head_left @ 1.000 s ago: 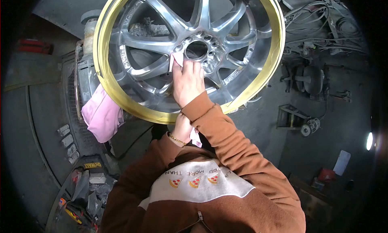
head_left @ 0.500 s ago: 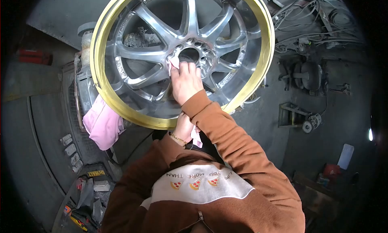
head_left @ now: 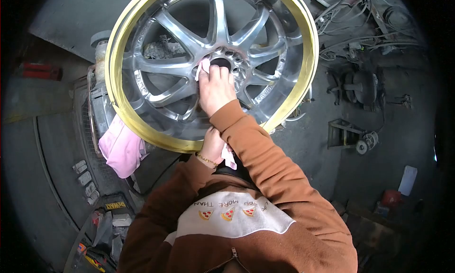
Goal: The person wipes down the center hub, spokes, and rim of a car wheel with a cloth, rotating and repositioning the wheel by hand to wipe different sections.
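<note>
An alloy wheel [head_left: 173, 64] with shiny spokes and yellow tape around its rim fills the upper middle. My right hand [head_left: 216, 89] presses a small pink cloth [head_left: 204, 67] against its hub, beside the centre hole. The fingers are closed on the cloth, their tips partly hidden at the hole. Beneath my right wrist, my left hand [head_left: 213, 144], with a gold bracelet, is closed near the bottom of the rim. From it hangs a pale pink cloth strip [head_left: 229, 159]; the right sleeve covers part of those fingers.
A larger pink cloth [head_left: 121, 149] hangs left of the wheel, by a metal machine [head_left: 100, 100]. Lower left are white blocks [head_left: 85, 179] and a DeWalt bag [head_left: 114, 206]. Cables [head_left: 360, 12] and a small wheeled metal stand [head_left: 353, 136] are at right.
My right hand and its cloth have shifted slightly up and left at the hub. The left hand has moved a little left and up, still by the rim's lower edge.
</note>
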Demonstrator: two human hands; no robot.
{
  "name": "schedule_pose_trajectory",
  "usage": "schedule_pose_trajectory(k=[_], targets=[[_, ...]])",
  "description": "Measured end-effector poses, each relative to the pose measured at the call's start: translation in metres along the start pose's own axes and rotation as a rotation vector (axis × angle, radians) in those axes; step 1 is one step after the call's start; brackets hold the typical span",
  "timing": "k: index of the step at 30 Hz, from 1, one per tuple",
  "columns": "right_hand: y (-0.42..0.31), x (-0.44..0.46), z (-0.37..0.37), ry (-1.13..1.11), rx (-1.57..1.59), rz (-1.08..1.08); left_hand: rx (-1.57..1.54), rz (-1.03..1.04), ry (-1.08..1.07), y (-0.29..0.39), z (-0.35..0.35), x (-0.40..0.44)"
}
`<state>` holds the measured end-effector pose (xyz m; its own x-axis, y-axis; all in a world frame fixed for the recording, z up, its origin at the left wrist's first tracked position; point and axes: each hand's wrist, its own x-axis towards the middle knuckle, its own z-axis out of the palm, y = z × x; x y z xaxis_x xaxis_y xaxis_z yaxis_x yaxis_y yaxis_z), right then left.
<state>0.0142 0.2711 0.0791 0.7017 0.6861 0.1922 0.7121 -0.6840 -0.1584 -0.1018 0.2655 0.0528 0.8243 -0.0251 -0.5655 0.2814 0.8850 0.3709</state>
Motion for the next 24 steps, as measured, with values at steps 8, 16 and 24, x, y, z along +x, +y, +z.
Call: schedule_pose_trajectory(k=[8, 16, 24], targets=[[0.01, -0.001, -0.014, 0.061, -0.14, 0.063, -0.082, -0.033, -0.143, -0.005, -0.01, 0.01], [0.012, -0.002, 0.0, 0.009, -0.172, 0.102, -0.219, -0.049, -0.272, -0.013, -0.026, 0.021], [-0.001, 0.012, -0.011, 0.021, -0.142, 0.074, -0.04, 0.003, -0.068, 0.006, -0.007, 0.01]])
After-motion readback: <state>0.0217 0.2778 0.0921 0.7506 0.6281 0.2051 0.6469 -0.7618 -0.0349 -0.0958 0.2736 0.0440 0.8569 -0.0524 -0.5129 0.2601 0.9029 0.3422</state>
